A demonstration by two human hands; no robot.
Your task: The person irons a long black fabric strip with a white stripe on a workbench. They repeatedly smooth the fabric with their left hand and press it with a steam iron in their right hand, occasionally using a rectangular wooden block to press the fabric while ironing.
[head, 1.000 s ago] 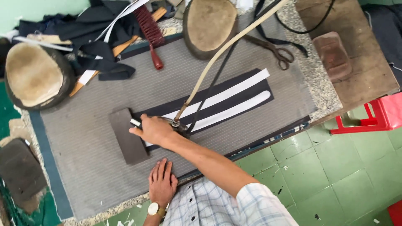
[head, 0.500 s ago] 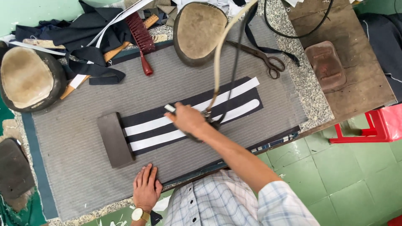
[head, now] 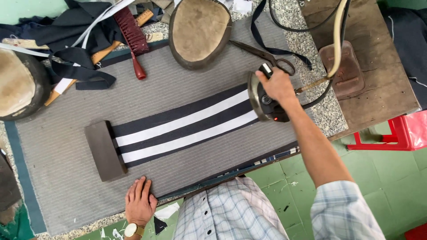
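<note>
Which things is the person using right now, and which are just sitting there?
In use:
right hand gripping the dark steam iron
dark cloth with two white strips
grey rectangular block on its end
left hand flat on the grey padded cover

Lying about:
metal scissors
red-handled brush
oval padded form

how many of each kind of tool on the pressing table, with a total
irons: 1, held in the right hand
scissors: 1
brushes: 1
dark blocks: 1
padded pressing forms: 2
total: 6
</note>
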